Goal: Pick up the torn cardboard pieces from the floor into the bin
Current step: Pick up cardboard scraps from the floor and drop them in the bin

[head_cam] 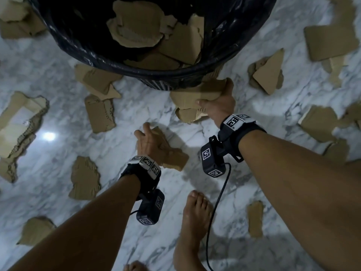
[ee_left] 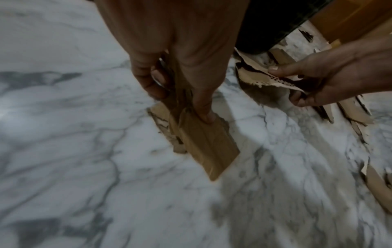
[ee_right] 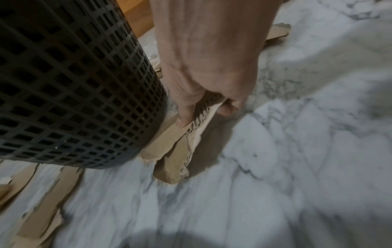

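Observation:
A black mesh bin (head_cam: 187, 76) (ee_right: 70, 94) lined with a black bag stands on the marble floor, with several torn cardboard pieces (head_cam: 148, 28) inside. My right hand (head_cam: 218, 100) (ee_right: 203, 110) pinches a few torn cardboard pieces (head_cam: 193, 96) (ee_right: 180, 151) right beside the bin's base. My left hand (head_cam: 150, 141) (ee_left: 180, 94) grips another cardboard piece (head_cam: 173, 157) (ee_left: 203, 141), thumb on one face and fingers on the other, its lower end near the floor. In the left wrist view the right hand (ee_left: 331, 78) holds its ragged pieces (ee_left: 267, 80).
Many torn cardboard pieces lie scattered over the white marble floor (head_cam: 58, 75): at the left (head_cam: 99, 112), lower left (head_cam: 84, 178), right (head_cam: 330, 44) and by my bare foot (head_cam: 197, 216). A black cable (head_cam: 220, 196) hangs from the right wrist camera.

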The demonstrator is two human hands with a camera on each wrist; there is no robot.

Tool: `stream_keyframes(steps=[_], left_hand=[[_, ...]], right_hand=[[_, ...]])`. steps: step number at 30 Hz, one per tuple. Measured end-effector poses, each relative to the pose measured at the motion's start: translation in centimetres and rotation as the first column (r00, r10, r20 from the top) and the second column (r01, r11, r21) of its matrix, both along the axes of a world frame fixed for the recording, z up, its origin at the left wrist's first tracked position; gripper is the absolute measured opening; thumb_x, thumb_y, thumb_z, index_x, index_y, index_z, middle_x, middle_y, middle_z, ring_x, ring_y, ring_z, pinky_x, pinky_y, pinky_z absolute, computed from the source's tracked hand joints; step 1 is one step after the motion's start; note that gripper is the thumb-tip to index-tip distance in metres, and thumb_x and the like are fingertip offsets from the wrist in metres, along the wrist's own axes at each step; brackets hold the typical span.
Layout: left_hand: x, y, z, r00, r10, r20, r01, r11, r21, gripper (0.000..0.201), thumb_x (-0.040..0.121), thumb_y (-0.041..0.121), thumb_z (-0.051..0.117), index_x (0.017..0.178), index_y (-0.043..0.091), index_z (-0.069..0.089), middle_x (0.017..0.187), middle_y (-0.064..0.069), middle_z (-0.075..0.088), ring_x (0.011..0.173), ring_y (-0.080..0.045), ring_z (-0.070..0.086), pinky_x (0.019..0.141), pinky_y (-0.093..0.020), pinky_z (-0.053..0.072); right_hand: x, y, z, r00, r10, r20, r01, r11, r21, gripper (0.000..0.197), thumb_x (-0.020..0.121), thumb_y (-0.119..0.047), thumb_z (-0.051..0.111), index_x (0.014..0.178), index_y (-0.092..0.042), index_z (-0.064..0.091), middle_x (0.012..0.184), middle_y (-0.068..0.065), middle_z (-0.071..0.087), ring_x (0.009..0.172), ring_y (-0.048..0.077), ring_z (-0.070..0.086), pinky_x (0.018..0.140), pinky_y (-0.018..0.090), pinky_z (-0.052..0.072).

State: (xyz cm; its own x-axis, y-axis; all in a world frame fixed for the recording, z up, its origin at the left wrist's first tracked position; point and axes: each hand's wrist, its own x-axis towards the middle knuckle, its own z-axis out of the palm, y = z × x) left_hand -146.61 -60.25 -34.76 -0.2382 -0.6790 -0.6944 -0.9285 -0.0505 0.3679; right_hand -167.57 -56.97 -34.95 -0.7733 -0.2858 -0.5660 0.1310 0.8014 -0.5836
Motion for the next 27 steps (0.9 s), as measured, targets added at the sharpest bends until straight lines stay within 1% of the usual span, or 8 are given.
stream_keyframes(steps=[4,8,11,13,16,20,24,27], left_hand=[[0.3,0.1,0.5,0.999,0.033,-0.006,-0.033,0.999,0.021,0.079,0.063,0.015,0.084,0.126,0.002,0.037,0.125,-0.017,0.036,0.109,-0.033,0.048,0.089,-0.032,0.042],[0.4,0.3,2.0,0.997,0.064,-0.045,-0.062,0.997,0.043,0.067,0.064,0.03,0.074,0.12,0.004,0.047,0.116,-0.016,0.049,0.1,-0.027,0.05,0.081,-0.028,0.042],[0.5,0.6,4.5,0.988,0.063,-0.138,-0.058,0.998,0.038,0.058,0.065,0.032,0.063,0.115,0.003,0.052,0.08,0.003,0.05,0.085,-0.019,0.046,0.082,-0.03,0.046],[0.5,0.6,7.4,0.987,0.027,-0.156,-0.021,0.999,0.044,0.056,0.06,0.033,0.053,0.11,0.008,0.053,0.08,0.002,0.048,0.083,-0.019,0.045,0.075,-0.026,0.039],[0.9,0.5,11.8,0.985,0.011,-0.174,-0.004,0.999,0.039,0.02,0.068,0.02,0.053,0.086,0.016,0.046,0.083,-0.001,0.049,0.08,-0.021,0.043,0.068,-0.031,0.037],[1.5,0.4,18.2,0.976,-0.145,-0.163,0.129,0.986,-0.104,0.027,0.08,0.018,0.067,0.091,0.018,0.043,0.086,-0.003,0.053,0.078,-0.023,0.047,0.081,-0.036,0.049],[1.9,-0.3,24.6,0.972,-0.169,-0.161,0.145,0.978,-0.15,0.032,0.079,0.023,0.07,0.095,0.019,0.042,0.085,-0.003,0.053,0.076,-0.022,0.047,0.07,-0.027,0.04],[1.0,-2.6,28.5,0.94,-0.241,-0.241,0.179,0.951,-0.252,0.035,0.077,0.026,0.072,0.1,0.011,0.051,0.081,-0.011,0.058,0.073,-0.031,0.058,0.06,-0.033,0.039]], right_hand=[[1.0,0.2,0.7,0.992,-0.12,0.048,0.123,0.991,-0.054,0.096,0.07,-0.013,0.082,0.147,-0.025,0.027,0.131,0.009,0.058,0.113,0.025,0.059,0.08,0.019,0.047],[2.0,0.3,2.5,0.978,-0.192,0.079,0.198,0.977,-0.075,0.088,0.068,-0.007,0.079,0.142,-0.028,0.035,0.126,0.006,0.06,0.108,0.023,0.062,0.087,0.029,0.055],[2.2,1.4,4.8,0.982,-0.183,0.043,0.187,0.979,-0.085,0.078,0.07,-0.003,0.074,0.136,-0.027,0.042,0.115,0.002,0.062,0.098,0.02,0.061,0.081,0.022,0.051],[2.3,2.6,7.2,0.987,-0.162,0.009,0.162,0.985,-0.066,0.076,0.071,-0.003,0.071,0.137,-0.029,0.042,0.112,0.003,0.062,0.096,0.02,0.06,0.083,0.023,0.051],[2.4,4.5,11.5,0.994,-0.11,-0.008,0.11,0.994,-0.001,0.083,0.077,-0.003,0.069,0.146,-0.028,0.031,0.125,0.011,0.059,0.111,0.027,0.059,0.09,0.027,0.049],[2.2,6.9,18.2,0.993,-0.086,-0.081,0.094,0.99,0.108,0.091,0.082,-0.004,0.067,0.152,-0.032,0.016,0.129,0.019,0.054,0.115,0.035,0.057,0.091,0.037,0.05],[1.0,7.9,25.3,0.964,-0.088,-0.249,0.117,0.988,0.104,0.088,0.083,0.0,0.062,0.152,-0.03,0.016,0.123,0.017,0.06,0.112,0.034,0.06,0.095,0.043,0.05],[-1.0,6.9,30.6,0.926,-0.082,-0.368,0.108,0.993,0.049,0.087,0.082,0.003,0.06,0.152,-0.026,0.016,0.125,0.016,0.06,0.116,0.031,0.057,0.1,0.042,0.046]])
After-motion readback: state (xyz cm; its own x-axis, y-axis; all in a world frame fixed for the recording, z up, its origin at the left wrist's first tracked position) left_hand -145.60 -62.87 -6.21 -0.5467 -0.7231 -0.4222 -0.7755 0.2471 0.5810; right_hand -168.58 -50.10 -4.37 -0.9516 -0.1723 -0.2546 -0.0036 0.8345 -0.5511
